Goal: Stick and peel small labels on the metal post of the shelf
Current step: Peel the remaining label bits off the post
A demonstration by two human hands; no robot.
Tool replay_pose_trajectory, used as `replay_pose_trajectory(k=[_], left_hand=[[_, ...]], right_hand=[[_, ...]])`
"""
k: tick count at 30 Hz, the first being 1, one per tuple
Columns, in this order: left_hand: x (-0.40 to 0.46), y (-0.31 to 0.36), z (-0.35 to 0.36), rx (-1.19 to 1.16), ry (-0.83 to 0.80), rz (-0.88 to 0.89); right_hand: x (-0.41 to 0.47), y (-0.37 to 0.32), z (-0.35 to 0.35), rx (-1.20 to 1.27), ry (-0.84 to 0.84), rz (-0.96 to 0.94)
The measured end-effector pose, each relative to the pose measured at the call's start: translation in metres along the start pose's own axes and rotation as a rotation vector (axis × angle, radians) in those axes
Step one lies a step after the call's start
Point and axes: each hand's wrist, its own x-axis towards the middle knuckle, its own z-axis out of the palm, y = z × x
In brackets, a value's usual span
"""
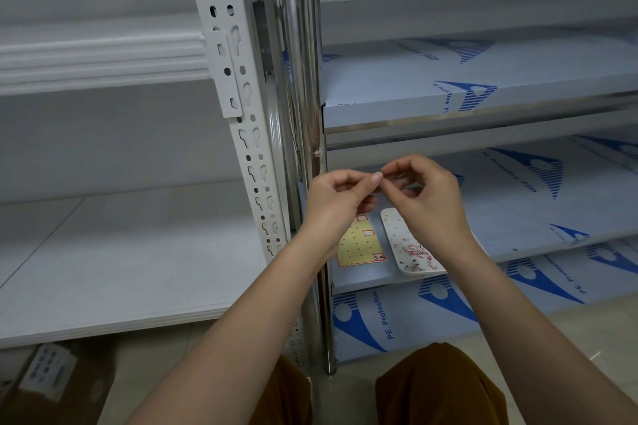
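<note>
Chrome metal post (pixel 303 79) just above left hand (pixel 336 198), both hands' fingertips pinched together on something too small to identify, right hand (pixel 426 196) alongside, yellow label sheet (pixel 360 246) and white tray (pixel 402 238) beneath them on film-covered shelf (pixel 518 203)

Glossy chrome metal post (pixel 299 44); matt white painted perforated upright (pixel 241 107).

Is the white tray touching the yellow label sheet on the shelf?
Apart. The head view shows a strip of blue shelf film between the white tray and the yellow label sheet, along their whole facing edges.
</note>
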Motion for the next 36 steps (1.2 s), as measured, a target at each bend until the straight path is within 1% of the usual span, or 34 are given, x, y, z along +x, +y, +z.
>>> replay_pose_trajectory(k=[3, 5, 8, 13, 16, 19, 22, 30, 33, 36], left_hand=[[0.001, -0.001, -0.003, -0.152, -0.082, -0.185], [0.001, -0.003, -0.003, -0.243, -0.117, -0.254], [0.0, -0.006, -0.001, -0.285, -0.132, -0.3], [0.002, -0.012, 0.003, -0.242, -0.132, -0.325], [0.004, -0.014, 0.004, -0.192, -0.119, -0.324], [0.005, -0.015, 0.007, -0.109, -0.128, -0.327], [0.006, -0.017, 0.01, -0.053, -0.126, -0.319], [0.015, -0.022, 0.015, 0.012, -0.113, -0.327], [0.017, -0.022, 0.019, 0.004, -0.162, -0.34], [0.017, -0.022, 0.024, -0.025, -0.263, -0.348]], right_hand=[[0.001, 0.001, -0.003, 0.039, -0.054, 0.032], [0.001, 0.003, -0.004, 0.057, -0.102, 0.039], [0.0, 0.006, -0.004, 0.069, -0.168, 0.051], [-0.001, 0.014, -0.006, 0.113, -0.241, 0.095], [-0.001, 0.019, -0.008, 0.158, -0.232, 0.151], [-0.002, 0.022, -0.007, 0.125, -0.236, 0.154], [-0.002, 0.026, -0.007, 0.141, -0.204, 0.167], [-0.001, 0.04, -0.006, 0.01, -0.135, 0.13], [0.0, 0.045, -0.005, -0.051, -0.066, 0.119], [0.002, 0.052, -0.005, -0.047, -0.012, 0.161]])
